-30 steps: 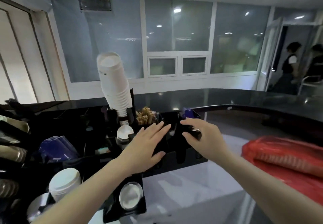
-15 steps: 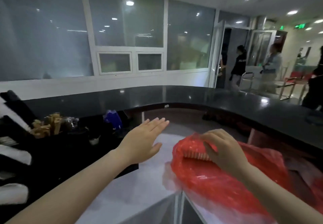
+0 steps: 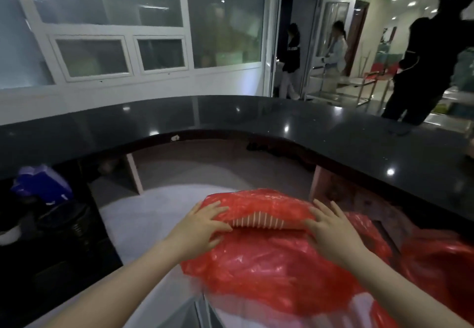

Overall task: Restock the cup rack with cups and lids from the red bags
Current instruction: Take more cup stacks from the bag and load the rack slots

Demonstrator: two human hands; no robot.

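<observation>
Both grips rest with fingers spread on the red bag (image 3: 269, 263): left hand (image 3: 198, 225) at its left end, right hand (image 3: 331, 227) at its right. Between them shows a cup stack (image 3: 259, 222), lying in the bag on the worktop (image 3: 143, 225).

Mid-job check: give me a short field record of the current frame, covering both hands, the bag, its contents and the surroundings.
left hand: left hand rests on the left end of the red bag, fingers spread and nearly straight
right hand: right hand rests on the bag's right side, fingers likewise nearly straight
contents: a ribbed stack of cups or lids shows between the hands; which one cannot be told
second bag: another red bag lies to the right
surface: grey worktop under a curved black counter
cup rack: only a dark edge at far left
</observation>
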